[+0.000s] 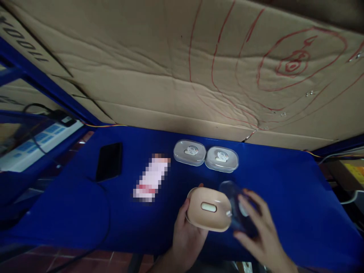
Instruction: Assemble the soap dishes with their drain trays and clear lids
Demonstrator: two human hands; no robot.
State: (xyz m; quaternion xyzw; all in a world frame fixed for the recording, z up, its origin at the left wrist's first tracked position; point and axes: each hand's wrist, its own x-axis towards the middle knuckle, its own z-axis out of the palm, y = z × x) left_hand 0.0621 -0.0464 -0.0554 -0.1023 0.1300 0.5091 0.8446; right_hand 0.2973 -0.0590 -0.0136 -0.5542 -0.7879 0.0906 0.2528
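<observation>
My left hand (189, 240) grips a beige oval dish (196, 218) from its left side and below. The dish looks like a soap dish, with a raised rim and a pale rounded slot in its middle. Just to the right, my right hand (261, 225) holds a clear lid (231, 191) between thumb and fingers. A round pale sticker on the lid is smeared by motion. The lid's left edge is close to the dish's right end, where a small white spot shows; I cannot tell if they touch.
Two clear-lidded oval boxes, the left one (182, 153) and the right one (213, 163), stand side by side on the blue tabletop (287, 197). A black phone-like slab (109, 162) and a pixelated pinkish item (153, 176) lie leftward. Behind rises a cardboard wall (136, 76); a power strip (42, 144) is far left.
</observation>
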